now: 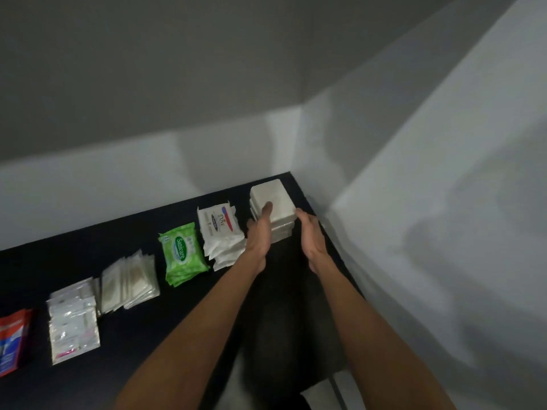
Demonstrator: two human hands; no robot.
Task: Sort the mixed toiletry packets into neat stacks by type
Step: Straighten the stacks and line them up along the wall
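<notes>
A stack of plain white square packets (273, 196) stands at the far right corner of the dark table (142, 344). My left hand (260, 232) lies flat against the stack's left side, fingers straight. My right hand (309, 232) is held flat at its right side, fingers straight. To the left runs a row of stacks: white Dove packets (220, 232), green Sanicare wipe packs (182, 253), clear sachets with beige contents (130, 281), shiny white sachets (72, 318), and red and blue packets (13, 340) at the left edge of the view.
White walls (414, 202) close in behind the table and on its right. The table's right edge runs just beside my right forearm, and a strip of pale floor shows below it.
</notes>
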